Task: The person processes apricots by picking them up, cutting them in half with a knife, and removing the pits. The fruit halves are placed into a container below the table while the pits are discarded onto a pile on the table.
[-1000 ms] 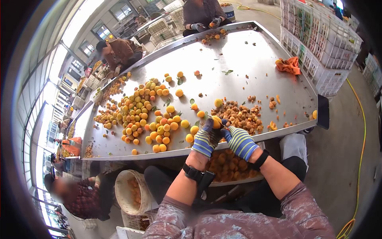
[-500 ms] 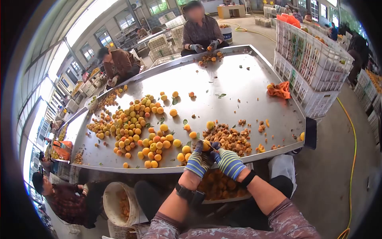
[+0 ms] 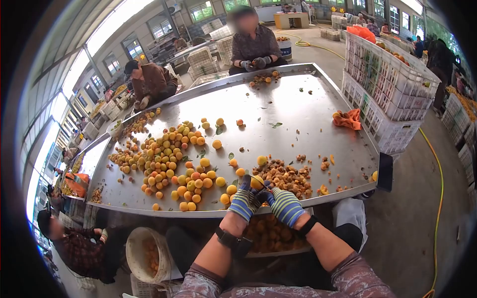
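Observation:
My left hand (image 3: 243,201), in a striped glove with dark fingers, is closed around a yellow-orange apricot (image 3: 257,182) at the table's near edge. Right beside it, my right hand (image 3: 285,204) is closed too, its fingers against the fruit; a thin dark thing shows by the fingertips, too small to name. A heap of brown apricot stones (image 3: 285,176) lies just beyond both hands. To the left spreads a big pile of whole apricots (image 3: 164,151). Below the table edge, a container of apricot pieces (image 3: 273,236) is partly hidden by my forearms.
The metal table (image 3: 298,129) has a raised rim. An orange cloth (image 3: 348,119) lies at its right side, near stacked white crates (image 3: 387,84). A bucket (image 3: 149,254) stands lower left. Co-workers sit at the far side (image 3: 254,47), far left and lower left.
My hands stay together at the apricot, with the fingers slightly shifted and more of the fruit showing. The far co-worker's hands have drawn together. The view has tilted slightly.

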